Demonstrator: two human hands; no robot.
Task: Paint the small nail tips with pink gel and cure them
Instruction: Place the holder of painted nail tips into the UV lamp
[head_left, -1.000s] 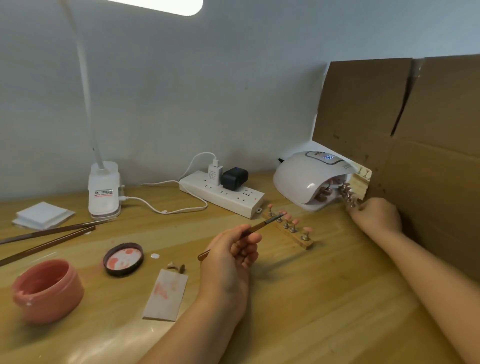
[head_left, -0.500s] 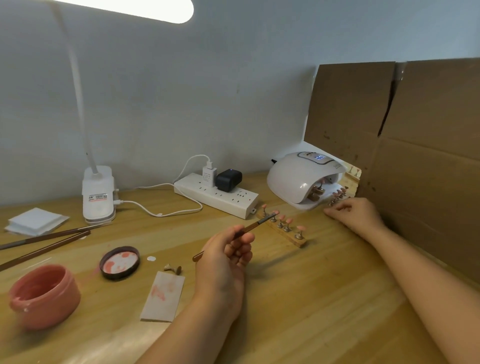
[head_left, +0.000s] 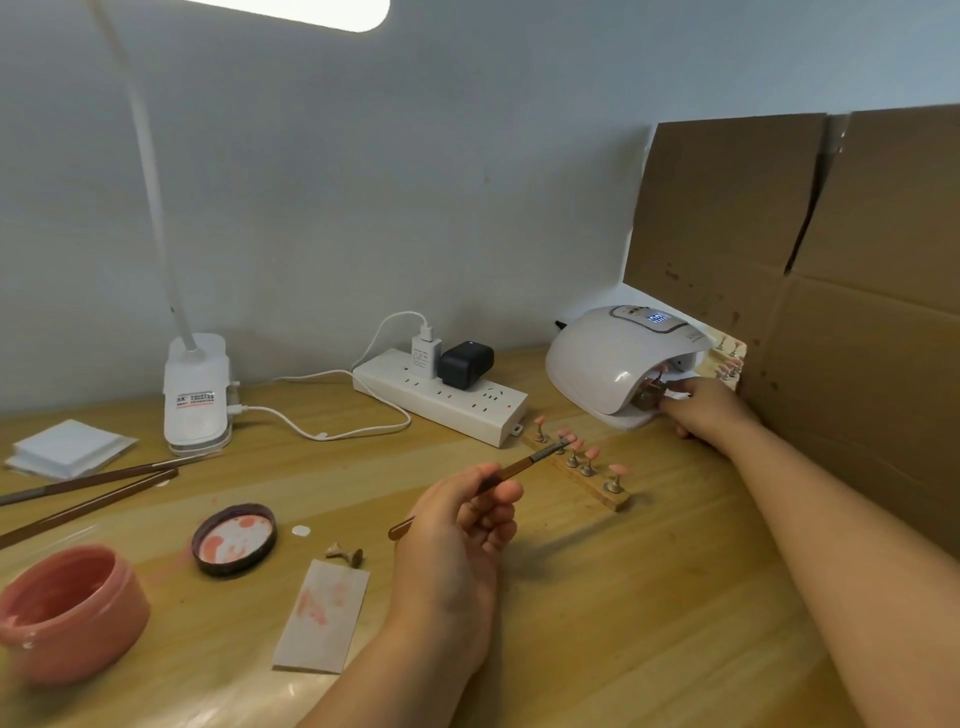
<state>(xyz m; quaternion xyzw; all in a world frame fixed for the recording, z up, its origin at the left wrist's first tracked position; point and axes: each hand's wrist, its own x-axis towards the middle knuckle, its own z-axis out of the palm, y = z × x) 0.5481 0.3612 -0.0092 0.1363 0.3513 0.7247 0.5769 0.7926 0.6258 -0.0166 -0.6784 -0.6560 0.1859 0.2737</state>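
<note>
Here, the left hand (head_left: 457, 535) pinches a brush (head_left: 524, 462) above the surface (head_left: 649, 597), beside the strip of pink nail tips (head_left: 582, 462); the right hand (head_left: 709, 410) reaches into the curing lamp (head_left: 602, 358), its finger state indiscernible.

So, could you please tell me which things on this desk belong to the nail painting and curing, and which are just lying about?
In use:
- brush in the left hand
- wooden strip of pink nail tips
- curing lamp, right hand at its mouth
- pink gel jar and its lid

Lying about:
- power strip
- desk lamp
- cardboard
- white pads
</note>
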